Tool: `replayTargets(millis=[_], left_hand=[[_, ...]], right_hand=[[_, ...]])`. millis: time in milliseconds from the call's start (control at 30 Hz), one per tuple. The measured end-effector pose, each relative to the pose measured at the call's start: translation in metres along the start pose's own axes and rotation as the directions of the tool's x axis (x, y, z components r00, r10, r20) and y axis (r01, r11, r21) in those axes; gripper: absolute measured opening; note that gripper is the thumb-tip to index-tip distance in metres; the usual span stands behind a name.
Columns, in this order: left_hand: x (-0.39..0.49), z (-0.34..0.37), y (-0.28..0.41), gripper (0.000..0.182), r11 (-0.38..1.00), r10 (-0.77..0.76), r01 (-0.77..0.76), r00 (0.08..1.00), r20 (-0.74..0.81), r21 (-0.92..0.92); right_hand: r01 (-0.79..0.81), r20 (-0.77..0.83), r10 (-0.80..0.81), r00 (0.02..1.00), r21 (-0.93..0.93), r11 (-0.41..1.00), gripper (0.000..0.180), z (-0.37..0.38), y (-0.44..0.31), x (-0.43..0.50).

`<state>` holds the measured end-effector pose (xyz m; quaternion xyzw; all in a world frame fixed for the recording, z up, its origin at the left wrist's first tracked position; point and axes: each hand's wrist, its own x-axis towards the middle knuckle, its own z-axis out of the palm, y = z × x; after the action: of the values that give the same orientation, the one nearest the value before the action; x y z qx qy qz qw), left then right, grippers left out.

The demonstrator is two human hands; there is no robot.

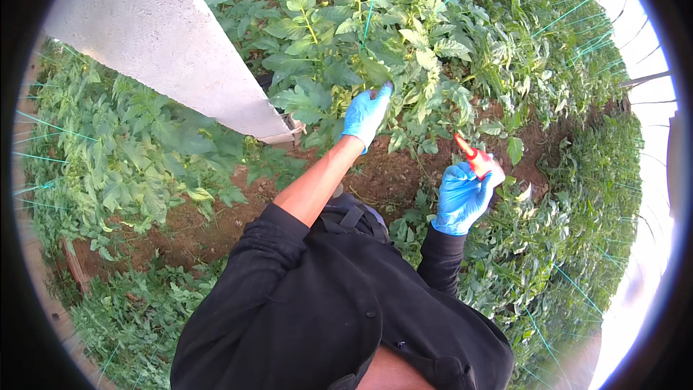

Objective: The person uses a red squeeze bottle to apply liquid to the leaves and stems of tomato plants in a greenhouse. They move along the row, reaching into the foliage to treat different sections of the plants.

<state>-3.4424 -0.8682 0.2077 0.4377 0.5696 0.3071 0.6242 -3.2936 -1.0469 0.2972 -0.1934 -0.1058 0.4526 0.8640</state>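
My left hand (367, 115), in a blue disposable glove, reaches into a tomato plant (319, 59). Its fingertips pinch a tomato leaf (377, 70); some of the fingers are hidden by the hand and foliage. Farther right, my right hand (462, 197), gloved alike, grips a small squeeze bottle (491, 167). Its red nozzle (466, 148) points up and left towards the leaves, apart from them. Most of the bottle's body is covered by my fingers or blurred. A green string (372, 5) runs up from the plant just above my left hand.
A thick pale concrete post (178, 49) slants down at the upper left, its foot near my left forearm. Bare soil (379, 173) forms a path between the plant rows. Dense tomato foliage (557, 216) with taut green strings (576, 292) stands on the right.
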Motion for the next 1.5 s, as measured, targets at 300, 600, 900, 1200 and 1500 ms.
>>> replayTargets(millis=[300, 600, 900, 1200, 1500], left_hand=[[-0.025, -0.03, -0.035, 0.057, 0.954, 0.284, -0.281, 0.959, -0.019, 0.103], [-0.183, -0.221, 0.001, 0.029, 0.471, 0.853, -0.498, 0.467, -0.233, 0.728], [-0.161, -0.396, 0.018, 0.021, 0.073, 0.721, 0.154, 0.674, -0.159, 0.985], [-0.142, -0.48, -0.017, 0.031, 0.501, 0.687, -0.159, 0.671, -0.279, 0.851], [-0.142, -0.5, 0.001, 0.027, 0.712, 0.551, -0.382, 0.824, -0.131, 0.589]], right_hand=[[-0.221, 0.114, 0.2, 0.973, 0.228, 0.948, 0.034, -0.018, -0.009, 0.01], [-0.34, 0.183, 0.307, 0.934, 0.187, 0.922, 0.038, -0.017, 0.016, 0.009], [-0.379, 0.226, 0.342, 0.912, 0.147, 0.914, 0.04, 0.03, 0.085, -0.038], [-0.26, 0.158, 0.249, 0.956, 0.052, 0.964, 0.041, 0.096, 0.182, -0.142], [-0.199, 0.103, 0.185, 0.977, 0.146, 0.969, 0.047, 0.136, 0.22, -0.23]])
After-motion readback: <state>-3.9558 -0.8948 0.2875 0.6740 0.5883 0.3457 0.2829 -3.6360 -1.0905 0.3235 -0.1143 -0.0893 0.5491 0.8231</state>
